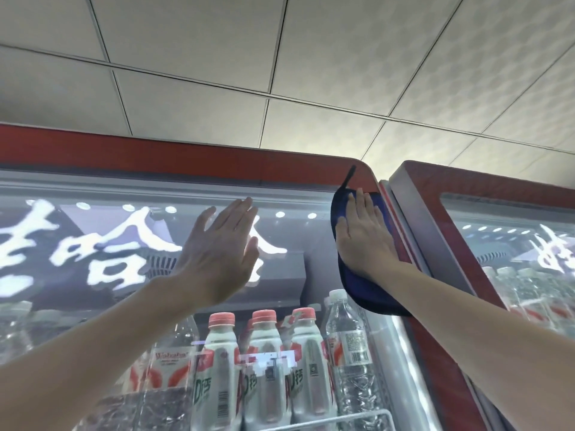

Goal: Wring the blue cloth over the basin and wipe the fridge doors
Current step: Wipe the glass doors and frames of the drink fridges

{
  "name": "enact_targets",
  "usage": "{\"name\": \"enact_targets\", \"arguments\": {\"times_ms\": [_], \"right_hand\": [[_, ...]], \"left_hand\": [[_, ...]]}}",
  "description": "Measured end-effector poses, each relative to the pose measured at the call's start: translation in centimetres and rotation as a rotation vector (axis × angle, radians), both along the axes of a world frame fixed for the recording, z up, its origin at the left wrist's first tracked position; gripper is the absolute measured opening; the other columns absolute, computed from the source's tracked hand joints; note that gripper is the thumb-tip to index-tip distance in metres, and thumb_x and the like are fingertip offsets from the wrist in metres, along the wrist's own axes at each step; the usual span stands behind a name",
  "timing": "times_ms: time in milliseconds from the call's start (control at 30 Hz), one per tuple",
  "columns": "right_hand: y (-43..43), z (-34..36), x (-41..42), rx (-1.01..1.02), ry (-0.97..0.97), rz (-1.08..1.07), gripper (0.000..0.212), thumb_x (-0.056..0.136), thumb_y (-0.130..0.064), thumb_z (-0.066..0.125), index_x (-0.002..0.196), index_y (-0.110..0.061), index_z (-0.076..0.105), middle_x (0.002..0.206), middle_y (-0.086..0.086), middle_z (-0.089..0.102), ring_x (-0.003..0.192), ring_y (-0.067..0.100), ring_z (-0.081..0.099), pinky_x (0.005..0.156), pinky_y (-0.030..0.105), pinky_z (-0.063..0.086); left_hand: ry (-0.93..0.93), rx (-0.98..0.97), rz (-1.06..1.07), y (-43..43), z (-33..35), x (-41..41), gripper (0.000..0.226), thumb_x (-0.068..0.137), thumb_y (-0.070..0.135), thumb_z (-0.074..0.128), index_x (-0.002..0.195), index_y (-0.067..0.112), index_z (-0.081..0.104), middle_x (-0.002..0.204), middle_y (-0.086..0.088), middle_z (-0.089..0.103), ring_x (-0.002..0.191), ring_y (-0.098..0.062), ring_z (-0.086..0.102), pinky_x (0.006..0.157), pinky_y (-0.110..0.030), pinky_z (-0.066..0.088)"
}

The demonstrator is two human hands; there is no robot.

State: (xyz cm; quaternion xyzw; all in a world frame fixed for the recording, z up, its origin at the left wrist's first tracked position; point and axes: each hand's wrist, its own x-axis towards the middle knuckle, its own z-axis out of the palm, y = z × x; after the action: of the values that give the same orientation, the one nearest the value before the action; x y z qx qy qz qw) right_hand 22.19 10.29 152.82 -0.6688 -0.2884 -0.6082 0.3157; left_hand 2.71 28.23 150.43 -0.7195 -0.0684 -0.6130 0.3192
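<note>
Your right hand point(361, 234) lies flat, pressing the one blue cloth point(367, 287) at the left door's point(311, 259) top-right corner, beside the red frame point(280, 160). Your left hand point(221, 244) is spread and empty. Two doors; the right door point(497, 219) adjoins.

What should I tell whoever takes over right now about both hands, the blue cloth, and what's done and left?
Right hand: flat, pressing the blue cloth against the top right corner of the left fridge door.
Left hand: open, raised before the same glass, holding nothing.
Basin: not in view.
Done: cloth is on the door, wiping under way at that corner.
Left: the rest of this door, then the right fridge door.
</note>
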Motion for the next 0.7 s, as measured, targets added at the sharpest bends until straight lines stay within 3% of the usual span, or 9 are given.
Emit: {"name": "enact_targets", "arguments": {"times_ms": [267, 400, 700], "right_hand": [[6.9, 0.9, -7.5, -0.074, -0.097, 0.031, 0.065, 0.105, -0.037, 0.013, 0.160, -0.003, 0.000, 0.169, 0.013, -0.009, 0.156, 0.023, -0.008, 0.126, 0.039, -0.003], [10.3, 1.2, -11.1, -0.112, -0.133, 0.038, 0.065, 0.105, -0.037, 0.013, 0.160, -0.004, -0.001, 0.169, 0.012, -0.010, 0.156, 0.022, -0.009, 0.127, 0.040, -0.004], [15.5, 0.9, -16.4, -0.240, -0.265, 0.106, 0.065, 0.105, -0.038, 0.014, 0.161, -0.007, 0.000, 0.170, 0.009, -0.009, 0.156, 0.020, -0.009, 0.123, 0.037, -0.009]], "left_hand": [[-0.066, -0.009, 0.009, 3.9, -0.3, -4.5, 0.062, 0.103, 0.037, 0.009, 0.161, 0.016, 0.015, 0.170, 0.001, 0.008, 0.156, -0.009, 0.005, 0.127, -0.043, 0.003], [-0.053, 0.007, 0.043, 5.5, -1.5, -6.8, 0.069, 0.096, 0.038, 0.006, 0.162, 0.017, 0.009, 0.170, 0.002, 0.001, 0.156, -0.007, 0.001, 0.127, -0.042, 0.000], [-0.112, -0.099, 0.033, 7.6, -3.2, -9.7, 0.072, 0.092, 0.033, 0.013, 0.161, 0.013, 0.016, 0.170, -0.005, 0.008, 0.156, -0.012, 0.005, 0.127, -0.041, 0.001]]}}
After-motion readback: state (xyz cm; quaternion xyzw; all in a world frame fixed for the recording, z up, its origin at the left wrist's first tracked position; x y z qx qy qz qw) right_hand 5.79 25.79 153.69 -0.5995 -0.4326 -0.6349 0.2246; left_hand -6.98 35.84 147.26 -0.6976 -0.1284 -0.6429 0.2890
